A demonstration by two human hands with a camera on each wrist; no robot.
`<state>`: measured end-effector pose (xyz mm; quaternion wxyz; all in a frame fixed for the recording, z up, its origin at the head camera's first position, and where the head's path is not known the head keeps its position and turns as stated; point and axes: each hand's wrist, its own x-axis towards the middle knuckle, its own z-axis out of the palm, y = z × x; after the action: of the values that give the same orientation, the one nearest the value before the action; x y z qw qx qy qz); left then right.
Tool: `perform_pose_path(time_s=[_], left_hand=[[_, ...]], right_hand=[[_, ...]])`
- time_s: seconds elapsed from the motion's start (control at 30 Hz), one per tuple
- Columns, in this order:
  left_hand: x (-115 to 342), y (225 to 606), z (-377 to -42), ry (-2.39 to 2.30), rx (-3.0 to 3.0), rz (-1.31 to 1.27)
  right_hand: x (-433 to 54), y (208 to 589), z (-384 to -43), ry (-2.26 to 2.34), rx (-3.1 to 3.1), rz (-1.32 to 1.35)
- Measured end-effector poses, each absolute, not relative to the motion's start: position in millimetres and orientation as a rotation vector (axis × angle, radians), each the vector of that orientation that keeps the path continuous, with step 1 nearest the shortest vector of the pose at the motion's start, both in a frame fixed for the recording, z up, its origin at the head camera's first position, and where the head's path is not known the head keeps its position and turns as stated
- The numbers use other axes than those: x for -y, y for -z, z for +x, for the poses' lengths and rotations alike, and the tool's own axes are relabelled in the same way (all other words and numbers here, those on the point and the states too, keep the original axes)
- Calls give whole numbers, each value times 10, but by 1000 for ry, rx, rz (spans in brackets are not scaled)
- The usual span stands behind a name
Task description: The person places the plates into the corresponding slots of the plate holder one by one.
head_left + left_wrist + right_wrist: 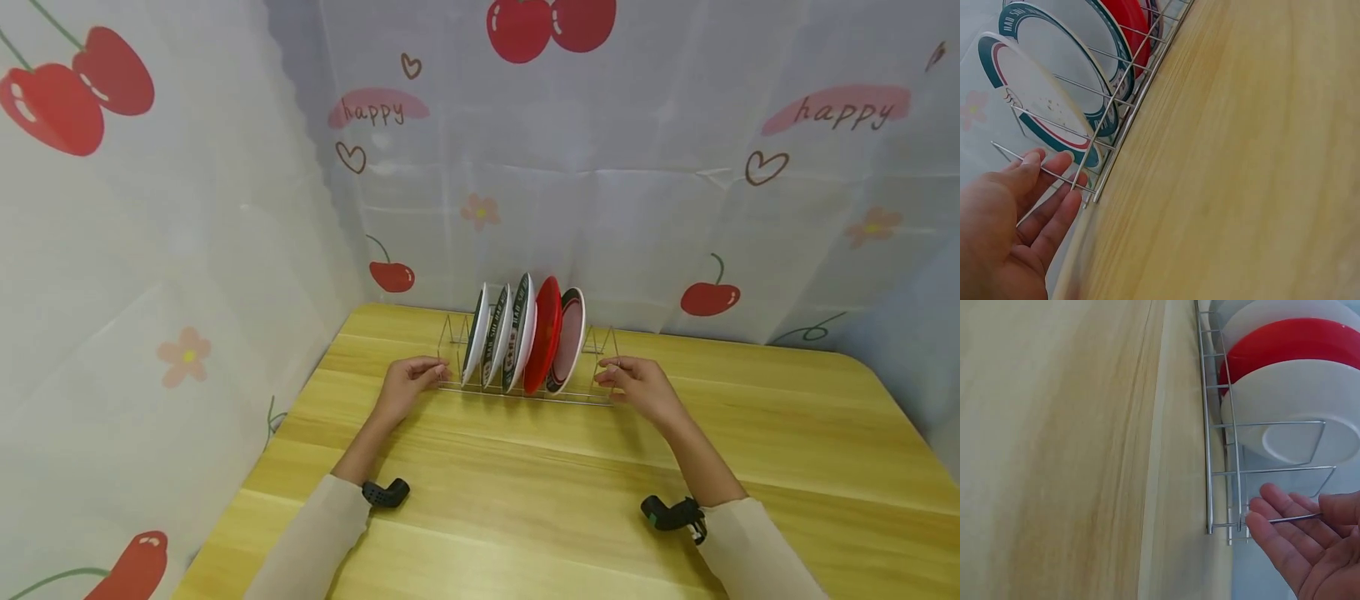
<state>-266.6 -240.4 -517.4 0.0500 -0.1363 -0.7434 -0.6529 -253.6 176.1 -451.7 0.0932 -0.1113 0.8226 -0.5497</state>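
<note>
A wire dish rack [585, 402] stands on the wooden table with several plates upright in its slots. Three white plates with dark green lettered rims, such as the leftmost plate [1041, 94], fill the left side. Beside them is a red plate [543, 337], then a plate with a dark rim and pinkish face [570, 342], whose white back shows in the right wrist view. My left hand [408, 385] holds the rack's left end wire between thumb and fingers. At the opposite end, my right hand [641, 387] pinches the end wire, its thumb above and fingers below.
Behind the rack hangs a pale sheet [600, 208] printed with cherries and hearts, close to the table's back edge. Another sheet [210, 250] borders the left side. The wooden table [510, 500] extends toward me and to the right.
</note>
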Motion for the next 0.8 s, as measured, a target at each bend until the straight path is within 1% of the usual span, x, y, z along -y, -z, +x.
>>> perform_pose_path(time_s=[0.2, 0.53, 0.7, 0.8], left_hand=[[2399, 5100, -2649, 1966, 2367, -443], [2287, 4849, -2546, 1628, 2692, -767], [2244, 4855, -2532, 1654, 2694, -878], [2307, 4829, -2533, 1589, 2756, -866]], right_hand=[[-1826, 4516, -2656, 1664, -2356, -286], [-1997, 4526, -2915, 1642, -2366, -242], [-2011, 4538, -3004, 1676, -2354, -201], [-2031, 4506, -2987, 1673, -2398, -193]])
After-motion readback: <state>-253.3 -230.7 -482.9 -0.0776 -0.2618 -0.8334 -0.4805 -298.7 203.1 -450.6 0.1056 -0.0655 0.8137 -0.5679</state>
